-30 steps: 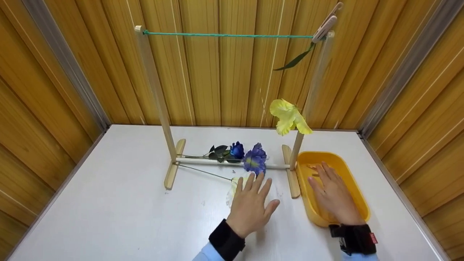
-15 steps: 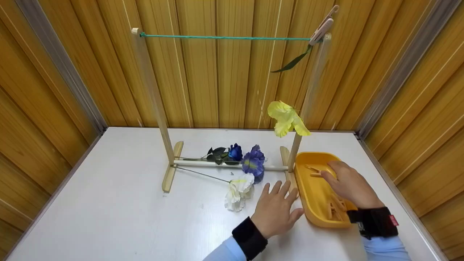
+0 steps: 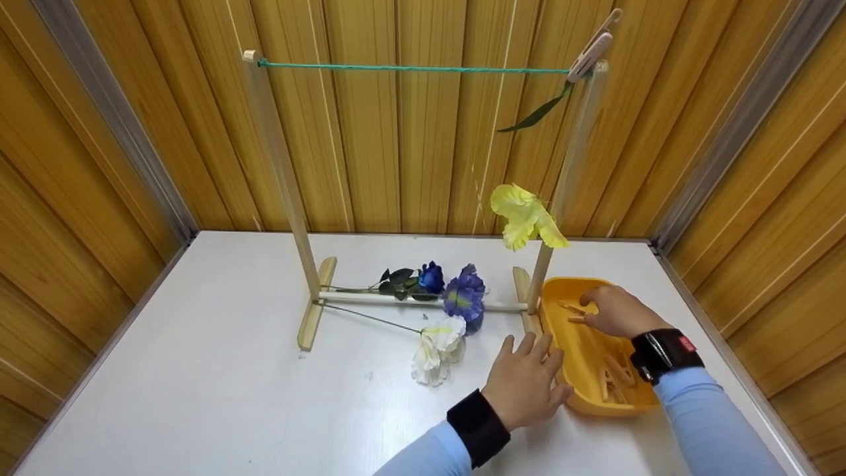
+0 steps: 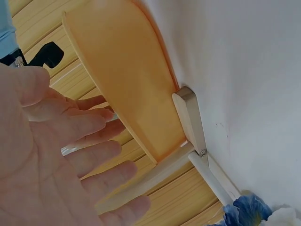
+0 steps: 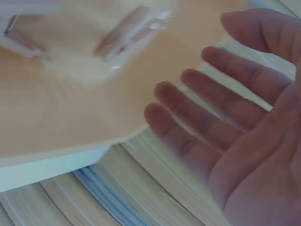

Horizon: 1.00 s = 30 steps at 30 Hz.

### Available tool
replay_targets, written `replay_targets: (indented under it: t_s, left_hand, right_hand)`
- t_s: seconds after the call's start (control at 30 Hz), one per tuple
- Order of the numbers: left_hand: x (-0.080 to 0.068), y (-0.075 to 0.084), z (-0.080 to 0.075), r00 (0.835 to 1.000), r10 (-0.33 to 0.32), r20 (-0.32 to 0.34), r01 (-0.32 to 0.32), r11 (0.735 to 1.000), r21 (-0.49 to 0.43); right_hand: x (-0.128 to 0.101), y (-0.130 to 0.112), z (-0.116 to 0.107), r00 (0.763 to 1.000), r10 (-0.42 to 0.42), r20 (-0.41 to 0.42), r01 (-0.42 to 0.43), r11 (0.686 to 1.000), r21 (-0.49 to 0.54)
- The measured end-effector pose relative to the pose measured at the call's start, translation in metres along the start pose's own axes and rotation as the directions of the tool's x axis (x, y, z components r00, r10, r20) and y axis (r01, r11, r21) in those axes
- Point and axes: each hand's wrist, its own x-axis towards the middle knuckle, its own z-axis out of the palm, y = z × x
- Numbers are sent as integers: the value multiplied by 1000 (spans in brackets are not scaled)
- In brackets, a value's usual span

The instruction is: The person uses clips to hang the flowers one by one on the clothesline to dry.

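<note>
Pegs (image 3: 572, 312) lie in the tray's (image 3: 581, 387) far end, just ahead of my right hand (image 3: 611, 311), fingers relaxed, empty. My left hand (image 3: 529, 380), open, rests at the tray's near side, farther off.

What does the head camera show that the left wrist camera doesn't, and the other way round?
Only the head view shows the green cord with its wooden clothespin, the hanging yellow flower, the right hand over loose clothespins, and the white flower.

Only the left wrist view shows the left hand from its palm side, fingers spread.

Both show the yellow plastic tray, the wooden rack foot and a blue flower.
</note>
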Motion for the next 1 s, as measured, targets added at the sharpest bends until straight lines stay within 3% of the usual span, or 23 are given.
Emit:
replay_targets:
  t_s: [0.3, 0.6, 0.87, 1.0]
  left_hand:
    - [5, 2, 3, 999, 2, 43, -1, 1000, -23]
    - [0, 0, 6, 999, 7, -46, -4, 998, 61]
    - [-6, -9, 1, 998, -31, -59, 29, 999, -24]
    - [-11, -16, 0, 996, -59, -61, 54, 995, -81]
  right_hand:
    - [21, 8, 18, 998, -55, 42, 59, 994, -94]
    - [28, 8, 34, 997, -4, 76, 10, 997, -75]
    - [28, 10, 34, 995, 24, 100, -19, 999, -45]
    - [26, 8, 24, 998, -12, 69, 14, 1000, -28]
